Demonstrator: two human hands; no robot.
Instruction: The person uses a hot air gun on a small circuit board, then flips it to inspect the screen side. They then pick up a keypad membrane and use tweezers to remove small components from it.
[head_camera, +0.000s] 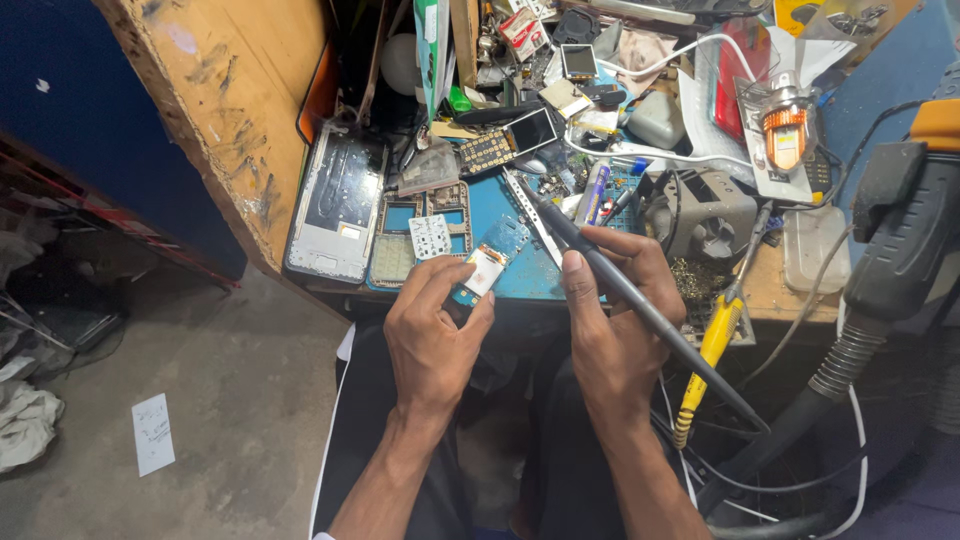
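Phone circuit board (488, 262), blue with a pale metal shield on it, sits at the near edge of the blue work mat (535, 275), and you pinch its lower end between the thumb and fingers of your left hand (432, 335) so it stays tilted up toward you and cannot slide. Your right hand (612, 315) wraps the dark soldering iron (640, 300) like a pen, fingers pressed together round the barrel close to the front, which gives you fine control of the tip; the tip points up and left over the mat, just beside the board but apart from it as far as you can see. The iron's cable trails down past your right wrist, out of the way. A yellow-handled tool (708, 350) lies near that hand, and a white phone frame (338, 200) and keypad panels (425, 235) rest to the left, clear of your grip
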